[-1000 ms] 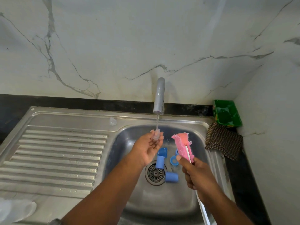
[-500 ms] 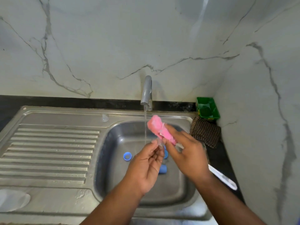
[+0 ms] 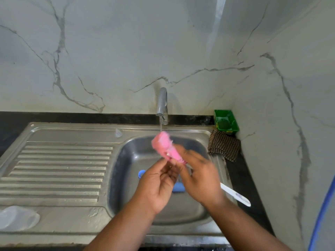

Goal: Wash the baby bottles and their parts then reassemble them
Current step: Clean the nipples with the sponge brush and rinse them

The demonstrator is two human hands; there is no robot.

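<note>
Over the steel sink basin, my right hand grips a bottle brush with a pink sponge head and a white handle that sticks out to the right. The sponge head sits under the thin water stream from the tap. My left hand pinches a small clear bottle part, mostly hidden by fingers and blurred, against the sponge. A blue ring and a blue cap lie in the basin, partly hidden behind my hands. A clear teat stands on the sink's back rim.
A ribbed draining board spreads to the left, with a clear bottle piece at its front left corner. A checked cloth and a green tub sit in the back right corner. Marble walls close the back and right.
My right hand swung the brush left and up, bringing the sponge head under the stream and against the part in my left hand. My view shifted from close over the basin to wider.
</note>
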